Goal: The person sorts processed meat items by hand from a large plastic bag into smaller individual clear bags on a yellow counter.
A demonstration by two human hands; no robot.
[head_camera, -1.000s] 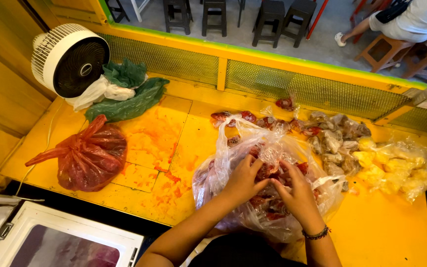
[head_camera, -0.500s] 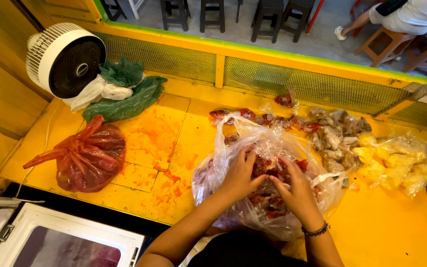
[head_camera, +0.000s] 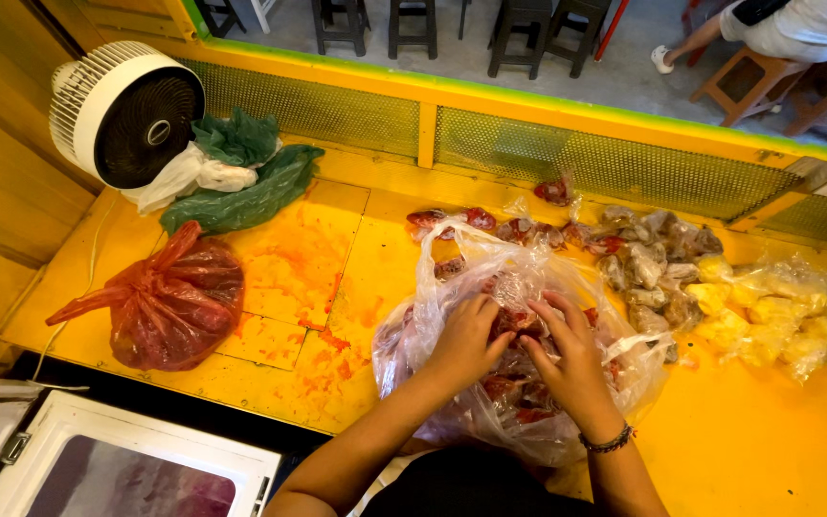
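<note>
A large clear plastic bag (head_camera: 614, 383) lies open on the yellow counter (head_camera: 748, 450), full of small packets of red meat. Both my hands are inside its mouth. My left hand (head_camera: 466, 340) has its fingers curled down onto a red packet (head_camera: 519, 321). My right hand (head_camera: 571, 359), with a dark bead bracelet at the wrist, presses its fingers onto the same cluster of packets. Whether either hand actually grips a packet is hidden by the fingers and the plastic.
A tied red bag (head_camera: 169, 302) sits at the left. A white round fan (head_camera: 126, 110) stands at the back left beside green and white bags (head_camera: 241, 182). Small packets of red, brown and yellow food (head_camera: 662, 258) line the back right. A white-framed lid (head_camera: 126, 464) lies below.
The hands have stayed in the bag, with the fingers shifting slightly among the packets. Nothing else has moved.
</note>
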